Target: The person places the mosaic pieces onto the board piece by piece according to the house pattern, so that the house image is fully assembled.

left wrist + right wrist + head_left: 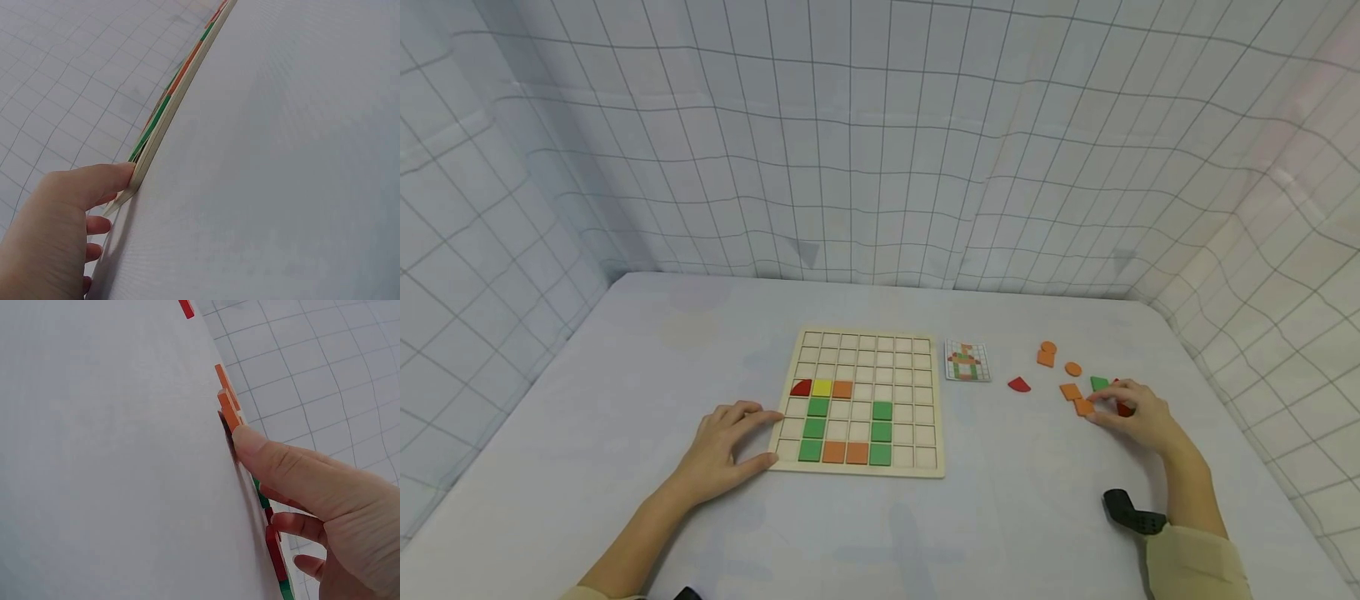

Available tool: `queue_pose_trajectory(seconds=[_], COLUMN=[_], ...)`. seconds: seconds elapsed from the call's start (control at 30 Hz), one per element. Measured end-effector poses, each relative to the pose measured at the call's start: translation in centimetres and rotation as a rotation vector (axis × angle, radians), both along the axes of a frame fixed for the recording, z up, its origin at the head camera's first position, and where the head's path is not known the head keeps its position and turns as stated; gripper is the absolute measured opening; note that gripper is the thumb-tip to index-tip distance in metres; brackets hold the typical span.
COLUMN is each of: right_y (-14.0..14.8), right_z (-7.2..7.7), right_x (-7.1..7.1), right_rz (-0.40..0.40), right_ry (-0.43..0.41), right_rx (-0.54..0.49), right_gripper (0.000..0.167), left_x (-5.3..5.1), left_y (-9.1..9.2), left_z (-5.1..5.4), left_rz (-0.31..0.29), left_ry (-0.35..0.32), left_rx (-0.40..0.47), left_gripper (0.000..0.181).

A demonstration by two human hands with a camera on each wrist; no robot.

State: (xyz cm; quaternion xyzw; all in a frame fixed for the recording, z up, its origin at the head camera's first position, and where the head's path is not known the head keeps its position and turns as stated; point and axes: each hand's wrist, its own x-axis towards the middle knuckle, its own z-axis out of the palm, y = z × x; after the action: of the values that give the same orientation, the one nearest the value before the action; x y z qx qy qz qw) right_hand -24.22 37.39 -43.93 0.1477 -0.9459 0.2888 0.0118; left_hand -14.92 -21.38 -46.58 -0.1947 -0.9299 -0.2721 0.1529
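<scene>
A pale square grid board (904,414) lies on the table, its lower cells partly filled with green, orange, yellow and red tiles. My left hand (724,446) rests at its near left corner, thumb on the corner and index finger touching the left edge. In the left wrist view the thumb (103,183) presses on the board's corner. To the right, my right hand (1142,417) pinches an orange square tile (1083,407) between thumb and index finger. The right wrist view shows this tile (229,410) tilted, with a shadow beneath it.
A pattern card (967,362) lies right of the board. Around the right hand are loose pieces: a red quarter-circle (1018,384), an orange disc (1073,368), an orange square (1071,392), a green tile (1099,383) and dark red pieces (1124,409). Gridded cloth (910,167) hangs behind the table.
</scene>
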Motion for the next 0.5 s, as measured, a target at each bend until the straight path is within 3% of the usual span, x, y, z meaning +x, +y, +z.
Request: queue_pose_trajectory(seconds=[0.13,0.33,0.5], right_y=[-0.5,-2.3,-4.6], right_z=[0.3,1.6,2.3], right_x=[0.1,-0.2,-0.8], right_rz=[0.009,0.018,0.075], right_ry=[0.013,0.011,0.111], right_rx=[-0.009,-0.118,-0.154], right_gripper=[0.027,0.027,0.027], left_x=[0.0,0.0,0.0], left_y=[0.0,0.0,0.0], left_z=[0.0,0.0,0.1], left_rz=[-0.002,0.000,-0.003], left_ry=[0.001,0.001,0.002], left_rx=[0.004,0.000,0.003], left_gripper=[0.045,0.045,0.045])
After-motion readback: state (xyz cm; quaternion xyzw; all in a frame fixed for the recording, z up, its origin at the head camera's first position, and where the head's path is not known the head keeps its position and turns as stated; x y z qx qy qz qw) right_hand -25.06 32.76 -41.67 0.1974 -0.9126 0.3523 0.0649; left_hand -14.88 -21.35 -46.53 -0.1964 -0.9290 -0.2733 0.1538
